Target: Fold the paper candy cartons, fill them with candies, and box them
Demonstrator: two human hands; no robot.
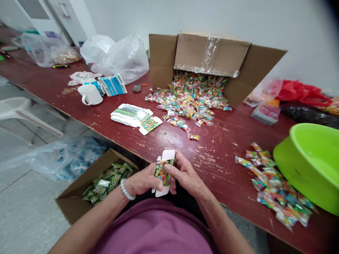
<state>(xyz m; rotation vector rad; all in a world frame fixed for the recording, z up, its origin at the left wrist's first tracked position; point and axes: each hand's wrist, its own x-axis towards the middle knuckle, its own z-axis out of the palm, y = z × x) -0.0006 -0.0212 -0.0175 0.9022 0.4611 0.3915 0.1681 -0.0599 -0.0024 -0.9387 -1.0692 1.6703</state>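
Observation:
A small green printed carton (163,173) with white end flaps is held between my two hands, over my lap at the table's front edge. My left hand (147,181) grips its left side, thumb on the printed face. My right hand (184,171) holds the right side, its thumb also on the front. The top and bottom flaps stick out. On the table beyond lies a stack of flat unfolded cartons (129,115). Wrapped candies (192,98) spill from a large cardboard box (212,54) lying on its side.
A green basin (309,165) stands at the right beside another candy pile (275,187). Below the table at the left, an open box (76,204) holds green packets (106,181). A white mug (90,94), plastic bags (119,56) and a white chair (18,111) are farther left.

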